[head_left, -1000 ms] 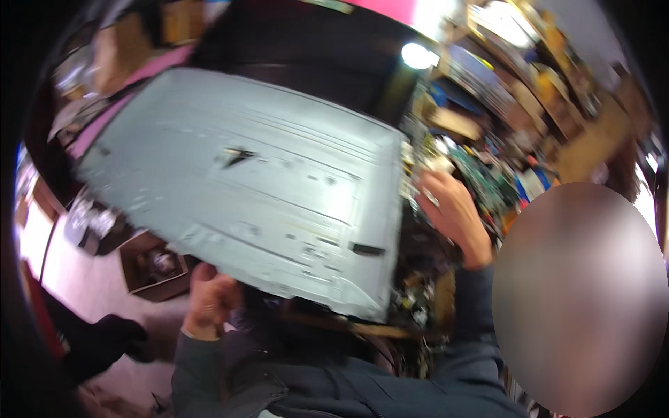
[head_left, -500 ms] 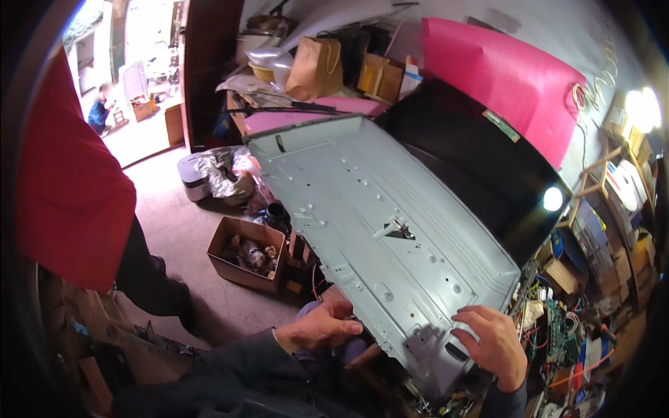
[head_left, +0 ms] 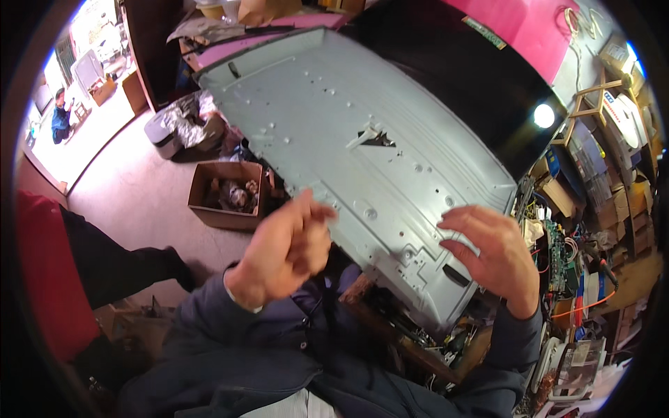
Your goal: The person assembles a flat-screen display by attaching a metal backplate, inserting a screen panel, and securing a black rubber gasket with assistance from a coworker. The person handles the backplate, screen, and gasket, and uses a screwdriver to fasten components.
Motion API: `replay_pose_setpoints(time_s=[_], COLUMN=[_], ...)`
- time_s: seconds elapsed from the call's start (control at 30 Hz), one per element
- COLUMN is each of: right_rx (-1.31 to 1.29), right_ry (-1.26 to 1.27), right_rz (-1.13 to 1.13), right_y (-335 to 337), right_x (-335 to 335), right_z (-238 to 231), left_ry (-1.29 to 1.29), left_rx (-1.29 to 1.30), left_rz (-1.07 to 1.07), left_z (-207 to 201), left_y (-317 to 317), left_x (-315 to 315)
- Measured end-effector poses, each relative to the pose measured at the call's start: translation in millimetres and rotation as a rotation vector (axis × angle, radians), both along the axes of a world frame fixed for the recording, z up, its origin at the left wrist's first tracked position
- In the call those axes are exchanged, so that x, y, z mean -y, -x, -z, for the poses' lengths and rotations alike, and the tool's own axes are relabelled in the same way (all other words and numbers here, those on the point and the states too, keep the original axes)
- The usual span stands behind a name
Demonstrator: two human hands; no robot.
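Note:
A large grey sheet-metal panel (head_left: 293, 97) with a raised rim, holes and stamped ridges lies in front of me, tilted away to the upper left. My left hand (head_left: 282, 251) is lifted near the panel's left edge, its fingers loosely bent and slightly apart, with nothing seen in them. Over the panel's near right part hovers my right hand (head_left: 495, 254), thumb and fingers apart and holding nothing visible; whether a fingertip touches the metal I cannot tell. A dark slot (head_left: 456, 275) in the panel shows just below the right thumb.
A large black flat panel (head_left: 432, 63) stands behind the grey one. An open cardboard box (head_left: 226, 217) of parts sits on the floor at left. Beside me stands a person in a red garment (head_left: 49, 258). Wires and circuit boards (head_left: 554, 313) crowd the right; another person (head_left: 61, 118) is outside.
My left hand has risen away from the panel's edge and moved left. My right hand has stayed over the panel. The view has tipped down, showing more of my jacket.

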State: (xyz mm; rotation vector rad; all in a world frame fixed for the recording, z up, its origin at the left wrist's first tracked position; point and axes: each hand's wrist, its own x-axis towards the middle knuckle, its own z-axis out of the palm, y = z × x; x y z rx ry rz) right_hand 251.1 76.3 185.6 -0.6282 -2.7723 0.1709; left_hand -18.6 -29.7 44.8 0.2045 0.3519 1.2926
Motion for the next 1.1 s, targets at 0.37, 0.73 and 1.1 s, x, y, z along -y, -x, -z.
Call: replay_pose_setpoints(time_s=[0.37, 0.73, 1.1], right_rx=[-0.188, -0.059, -0.138], right_ry=[-0.165, -0.284, -0.34], right_rz=[-0.196, -0.2, -0.13], right_y=[61, 76, 58], right_x=[-1, 1, 5], right_z=[20, 50, 61], left_ry=[-0.114, -0.228, -0.258], left_rx=[-0.038, -0.192, -0.218], left_rz=[-0.148, -0.204, -0.127], left_z=[-34, -48, -50], left_y=[-29, -44, -64], left_x=[-39, -33, -40])
